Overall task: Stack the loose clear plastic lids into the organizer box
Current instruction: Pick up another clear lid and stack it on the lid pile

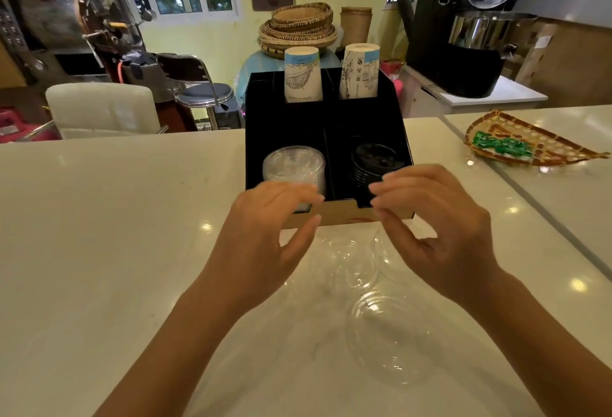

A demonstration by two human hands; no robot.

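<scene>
Four compartments divide the organizer box (328, 138): clear lids (293, 165) front-left, black lids (376, 161) front-right, paper cups (303, 73) behind. Both hands (265, 237) hover empty, fingers spread, before it.

Bright indoor light, glare spots on counter (99, 218), fisheye edges

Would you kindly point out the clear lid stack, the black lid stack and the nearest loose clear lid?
Clear plastic lid stack (293, 165), head view, top lid.
Black plastic lid stack (374, 160), head view, top.
Nearest loose clear lid (390, 334), head view, centre.
</scene>
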